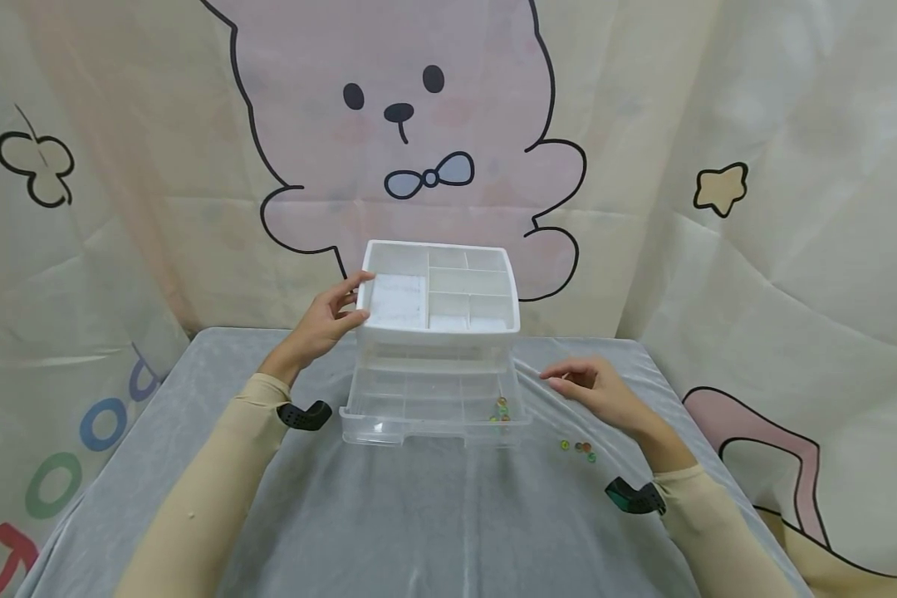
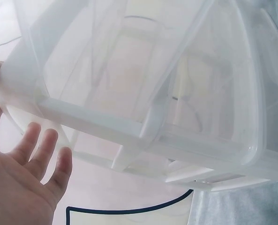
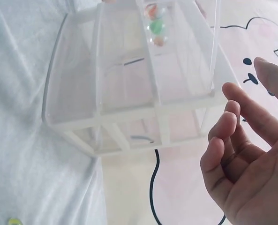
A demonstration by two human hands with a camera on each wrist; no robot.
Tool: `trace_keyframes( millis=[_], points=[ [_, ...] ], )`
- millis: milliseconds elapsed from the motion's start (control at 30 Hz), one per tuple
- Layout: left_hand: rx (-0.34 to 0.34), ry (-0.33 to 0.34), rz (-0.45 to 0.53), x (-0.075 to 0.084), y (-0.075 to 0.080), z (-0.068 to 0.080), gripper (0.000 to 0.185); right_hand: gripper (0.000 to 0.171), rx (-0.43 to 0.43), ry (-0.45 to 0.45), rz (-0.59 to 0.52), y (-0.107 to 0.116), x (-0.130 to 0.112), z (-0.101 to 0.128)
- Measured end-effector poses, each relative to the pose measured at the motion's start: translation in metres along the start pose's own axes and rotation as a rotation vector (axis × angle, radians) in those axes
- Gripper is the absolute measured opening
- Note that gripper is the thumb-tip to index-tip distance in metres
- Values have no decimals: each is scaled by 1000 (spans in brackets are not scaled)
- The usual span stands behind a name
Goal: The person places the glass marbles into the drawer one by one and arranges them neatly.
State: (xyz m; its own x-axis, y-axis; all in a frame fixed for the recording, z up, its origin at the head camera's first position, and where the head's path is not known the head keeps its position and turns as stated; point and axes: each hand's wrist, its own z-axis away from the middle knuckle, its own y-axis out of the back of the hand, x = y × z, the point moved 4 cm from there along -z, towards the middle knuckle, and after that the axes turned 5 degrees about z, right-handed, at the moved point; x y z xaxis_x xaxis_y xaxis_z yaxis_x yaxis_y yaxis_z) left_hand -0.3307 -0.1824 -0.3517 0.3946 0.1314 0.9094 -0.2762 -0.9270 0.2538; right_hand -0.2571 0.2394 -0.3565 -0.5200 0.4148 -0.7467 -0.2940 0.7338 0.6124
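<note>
Beads [image 1: 502,409] in drawer [image 1: 433,407]: count probably too small to tell.

No words, brand names, labels or numbers are showing clearly enough to read in any view. The backdrop [image 1: 792,274] is carrying only drawn figures: a rabbit [image 1: 411,124] with a bow tie at the far middle, a clover outline [image 1: 36,166] at the far left and a star [image 1: 721,189] at the far right. At the near left edge, coloured rounded shapes [image 1: 82,440] are running down the cloth; they could be letters, but they are cut off and cannot be made out. The clear organizer [image 1: 437,332] is bearing no print.
</note>
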Motion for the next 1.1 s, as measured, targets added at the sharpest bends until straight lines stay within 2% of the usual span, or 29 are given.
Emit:
trace_keyframes(
  millis=[133,900,1100],
  points=[
    [0,4,-2,0,0,0,60,21,0,-8,8,2,8,6],
    [1,3,44,-1,0,-1,60,24,13,-203,56,4,71,39],
    [-6,2,41,2,0,0,60,27,-3,-215,60,3,89,50]
  ],
)
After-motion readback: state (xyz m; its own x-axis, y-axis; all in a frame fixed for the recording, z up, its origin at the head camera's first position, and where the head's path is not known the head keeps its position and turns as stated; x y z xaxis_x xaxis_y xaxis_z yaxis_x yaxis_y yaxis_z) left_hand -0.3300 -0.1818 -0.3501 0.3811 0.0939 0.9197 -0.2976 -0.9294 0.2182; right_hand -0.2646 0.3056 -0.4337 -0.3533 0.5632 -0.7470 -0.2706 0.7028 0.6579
